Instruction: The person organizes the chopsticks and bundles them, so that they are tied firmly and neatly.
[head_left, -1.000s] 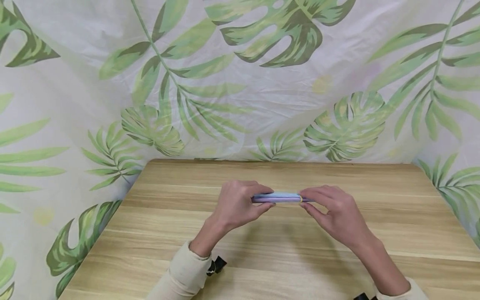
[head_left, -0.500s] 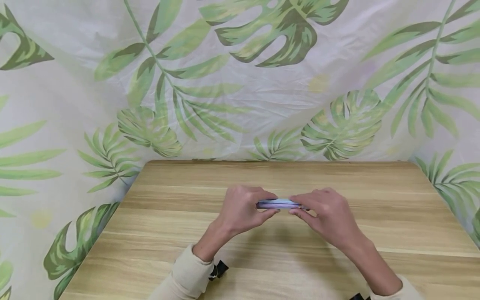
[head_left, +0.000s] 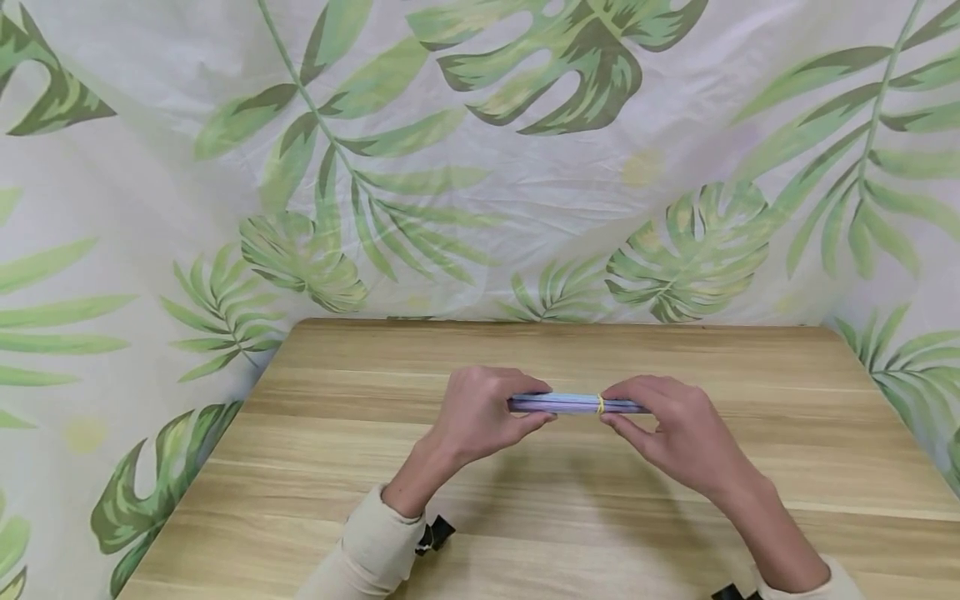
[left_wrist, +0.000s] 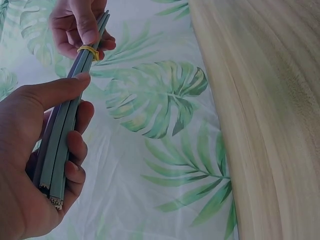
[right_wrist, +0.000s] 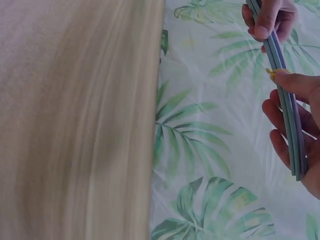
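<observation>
A slim bundle of long blue-grey and purple strips is held level above the table, a yellow rubber band looped round it. My left hand grips its left end; in the left wrist view the thumb presses on top, the fingers curl beneath, and the strips' cut ends show at the palm. My right hand pinches the bundle just right of the band. In the right wrist view its thumb lies against the band, and the bundle's other end reaches into the palm.
A wood-grain table lies under both hands. Behind and beside it hangs a white cloth with green leaf print. Black wrist mounts sit at the cuffs.
My right hand slid left over the band, then back right. More of the bundle shows right of the band now. My left hand kept its grip, shifting only slightly.
</observation>
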